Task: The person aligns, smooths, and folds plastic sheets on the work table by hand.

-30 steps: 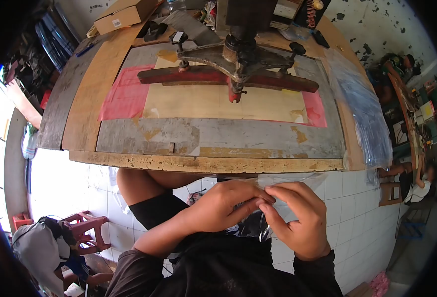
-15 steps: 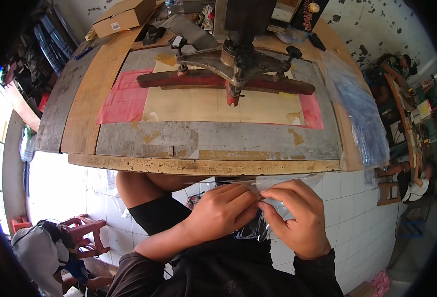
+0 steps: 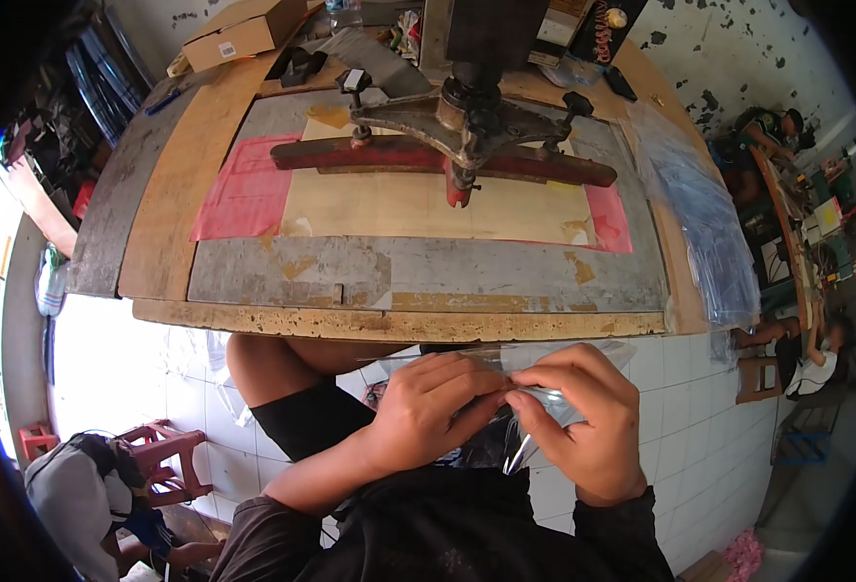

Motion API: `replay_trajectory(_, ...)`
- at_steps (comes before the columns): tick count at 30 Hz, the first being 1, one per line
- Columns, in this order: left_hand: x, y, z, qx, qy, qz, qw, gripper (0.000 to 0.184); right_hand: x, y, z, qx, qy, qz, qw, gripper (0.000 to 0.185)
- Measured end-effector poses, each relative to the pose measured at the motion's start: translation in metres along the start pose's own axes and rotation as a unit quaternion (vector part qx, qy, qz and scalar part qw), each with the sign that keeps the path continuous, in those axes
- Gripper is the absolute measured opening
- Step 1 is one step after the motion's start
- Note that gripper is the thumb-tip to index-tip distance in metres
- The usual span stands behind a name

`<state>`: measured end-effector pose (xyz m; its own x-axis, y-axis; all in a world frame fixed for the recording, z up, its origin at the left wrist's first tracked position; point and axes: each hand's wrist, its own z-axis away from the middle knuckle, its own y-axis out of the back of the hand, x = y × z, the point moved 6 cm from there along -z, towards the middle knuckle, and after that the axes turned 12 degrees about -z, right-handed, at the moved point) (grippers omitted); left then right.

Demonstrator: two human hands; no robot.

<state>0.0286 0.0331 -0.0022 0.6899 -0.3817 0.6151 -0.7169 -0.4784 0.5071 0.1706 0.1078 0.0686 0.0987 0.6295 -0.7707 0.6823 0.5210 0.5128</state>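
Note:
Over my lap, just in front of the bench edge, my left hand (image 3: 435,403) and my right hand (image 3: 583,417) meet with fingertips together. Both are closed on a thin clear plastic sheet (image 3: 588,355), which spreads out behind the fingers toward the bench. A shiny fold of it shows under my right fingers. The pinched part between the fingertips is mostly hidden. Beyond the hands stands a press with a red-brown bar (image 3: 370,155) above a pale board (image 3: 379,209) with pink sheets (image 3: 244,189) at its ends. Neither hand touches the press.
A stack of clear plastic sheets (image 3: 705,233) hangs over the bench's right side. A cardboard box (image 3: 244,34) sits at the back left, a phone (image 3: 619,83) at the back right. Other people sit at far right and lower left, near a red stool (image 3: 171,456).
My fingers have shifted slightly on the plastic, and my right fingers have opened a little from the palm, showing more of the shiny fold. The press has not moved.

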Motion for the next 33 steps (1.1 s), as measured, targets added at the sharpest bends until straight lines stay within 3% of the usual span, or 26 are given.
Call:
replay_trajectory(10, -0.002, -0.004, 0.003, 0.004, 0.003, 0.004, 1.0, 0.026, 0.007, 0.0, 0.001, 0.005, -0.026, -0.007, 1.0, 0.02)
replay_trajectory(13, -0.007, -0.004, 0.006, 0.005, 0.021, -0.008, 1.0, 0.032, 0.008, 0.003, 0.001, 0.016, -0.021, 0.012, 1.0, 0.018)
replay_trajectory(16, -0.017, 0.01, 0.007, 0.104, 0.072, -0.12, 0.985, 0.053, 0.006, 0.009, 0.001, 0.037, -0.024, 0.021, 0.999, 0.016)
replay_trajectory(21, -0.028, 0.017, -0.001, 0.013, 0.019, -0.246, 0.969, 0.049, 0.001, 0.021, 0.006, 0.058, -0.035, -0.001, 0.998, 0.015)
replay_trajectory(23, -0.046, 0.013, 0.014, -0.114, 0.047, -0.064, 0.99, 0.039, 0.002, 0.037, 0.016, 0.103, -0.054, -0.048, 0.992, 0.014)
replay_trajectory(25, -0.052, 0.031, 0.018, -0.147, 0.113, -0.018, 0.982, 0.021, 0.0, 0.054, 0.027, 0.201, -0.062, -0.099, 0.973, 0.013)
replay_trajectory(29, -0.064, 0.061, 0.023, -0.154, 0.123, 0.034, 0.98, 0.015, 0.002, 0.079, 0.028, 0.252, -0.046, -0.188, 0.948, 0.013)
replay_trajectory(31, -0.066, 0.077, 0.021, -0.15, 0.205, 0.089, 0.963, 0.015, 0.001, 0.08, 0.023, 0.263, -0.052, -0.206, 0.941, 0.014)
replay_trajectory(32, -0.069, 0.086, 0.021, -0.132, 0.189, 0.088, 0.969, 0.027, 0.003, 0.08, 0.019, 0.281, -0.094, -0.19, 0.936, 0.013)
replay_trajectory(33, -0.069, 0.089, 0.015, -0.132, 0.189, 0.087, 0.969, 0.027, 0.006, 0.081, 0.015, 0.3, -0.137, -0.172, 0.928, 0.013)
